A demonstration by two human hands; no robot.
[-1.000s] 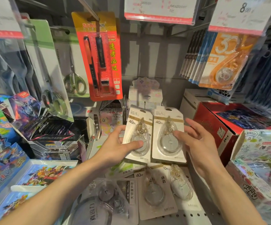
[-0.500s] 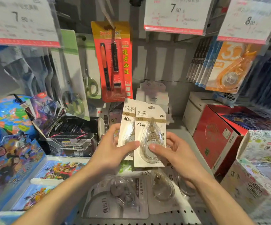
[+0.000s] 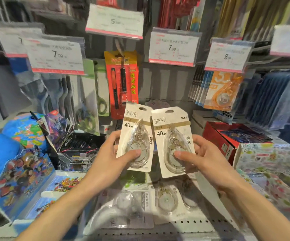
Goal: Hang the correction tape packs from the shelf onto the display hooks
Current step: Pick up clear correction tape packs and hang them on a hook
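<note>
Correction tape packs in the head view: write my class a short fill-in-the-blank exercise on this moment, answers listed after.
1. Each hand holds ____ correction tape pack.
2. Both held packs read "____ m".
3. The price tag above the right hand's pack reads 7.____.
4. The left hand pins its pack with its ____ on the front.

Missing words: one; 40; 90; thumb

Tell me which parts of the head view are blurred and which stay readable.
Head view: the price tags up top are smeared, small print lost; both held correction tape packs read sharply, "40m" clear; shelf edges bow from wide-angle distortion.
</note>
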